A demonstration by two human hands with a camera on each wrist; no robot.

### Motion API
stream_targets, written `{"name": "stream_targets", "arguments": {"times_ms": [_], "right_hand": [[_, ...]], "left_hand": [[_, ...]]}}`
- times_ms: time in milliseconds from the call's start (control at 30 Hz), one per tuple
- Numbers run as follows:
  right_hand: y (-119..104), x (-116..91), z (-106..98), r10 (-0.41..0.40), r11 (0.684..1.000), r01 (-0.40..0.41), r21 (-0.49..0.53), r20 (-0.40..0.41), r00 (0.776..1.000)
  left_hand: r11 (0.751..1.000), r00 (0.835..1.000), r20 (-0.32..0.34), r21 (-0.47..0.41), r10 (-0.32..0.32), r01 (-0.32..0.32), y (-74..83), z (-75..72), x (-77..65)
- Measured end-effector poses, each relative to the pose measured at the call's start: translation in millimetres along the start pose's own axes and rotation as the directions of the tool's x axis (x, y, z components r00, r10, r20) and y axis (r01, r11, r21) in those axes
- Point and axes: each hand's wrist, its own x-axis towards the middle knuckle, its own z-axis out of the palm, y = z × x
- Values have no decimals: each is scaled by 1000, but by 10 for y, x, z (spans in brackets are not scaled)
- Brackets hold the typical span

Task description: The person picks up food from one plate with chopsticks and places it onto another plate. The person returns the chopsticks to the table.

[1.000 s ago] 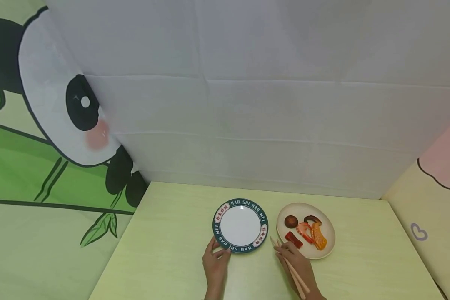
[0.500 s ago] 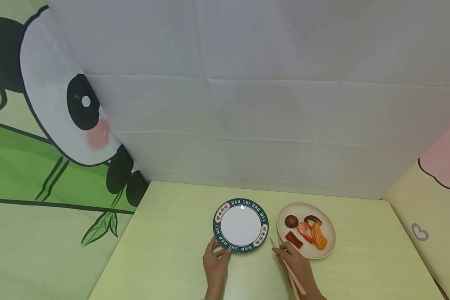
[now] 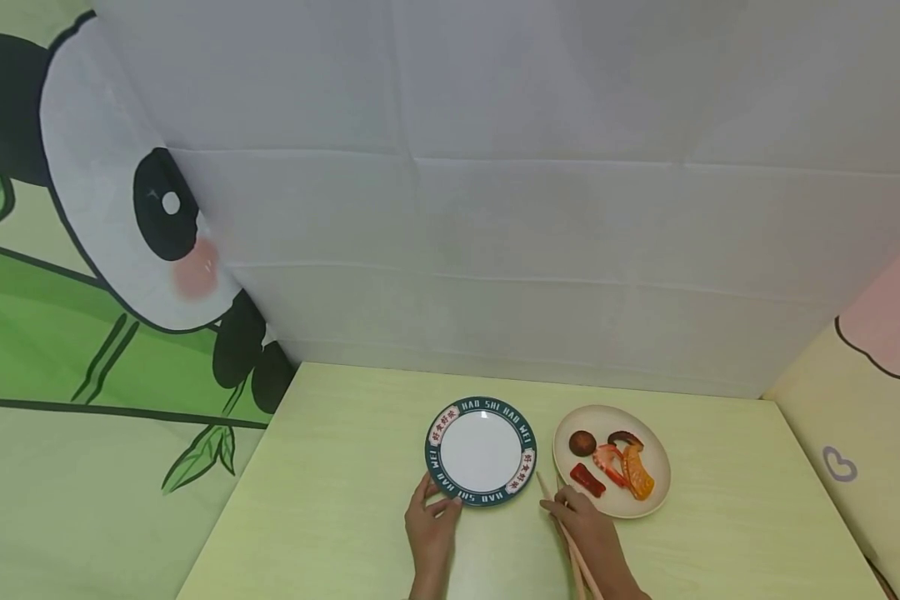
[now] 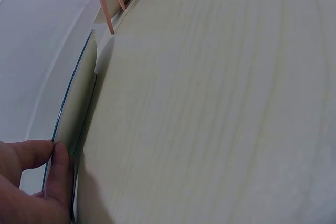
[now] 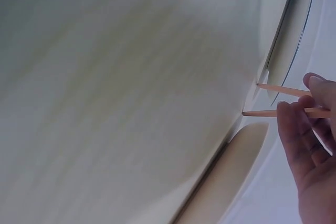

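Note:
My left hand [image 3: 431, 533] pinches the near-left rim of a white plate with a dark green lettered border [image 3: 480, 454]. In the left wrist view the thumb and fingers meet at that rim. My right hand [image 3: 588, 529] holds a pair of light wooden chopsticks [image 5: 261, 113]. Their tips stand apart, pointing down at the tabletop between the two plates, with nothing between them. Just beyond the right hand is a beige plate [image 3: 663, 475]. It carries a round brown mushroom [image 3: 582, 443], a dark red strip [image 3: 588, 480] and several other food pieces, including an orange one [image 3: 637, 472].
Both plates stand on a pale yellow-green wood-grain table [image 3: 330, 483]. A light grey cloth wall [image 3: 495, 317] rises at its back edge. On the left hangs a panda-print cloth [image 3: 105, 275], on the right a pale yellow wall [image 3: 817, 417].
The right hand has shifted slightly left, and the chopsticks' near ends have swung left. The left hand, both plates and the food have stayed in place.

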Motion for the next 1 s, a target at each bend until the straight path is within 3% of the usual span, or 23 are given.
{"name": "stream_targets", "arguments": {"times_ms": [300, 600, 1000], "right_hand": [[-48, 6, -41, -7, 997, 5, 74, 26, 1000], [-86, 0, -122, 13, 993, -37, 111, 213, 977], [-84, 14, -135, 17, 989, -62, 136, 310, 950]], "left_hand": [[1000, 1000, 7, 4, -4, 4, 1, -12, 6], [1000, 1000, 9, -1, 2, -2, -10, -9, 4], [1000, 1000, 10, -10, -7, 8, 14, -4, 0]]}}
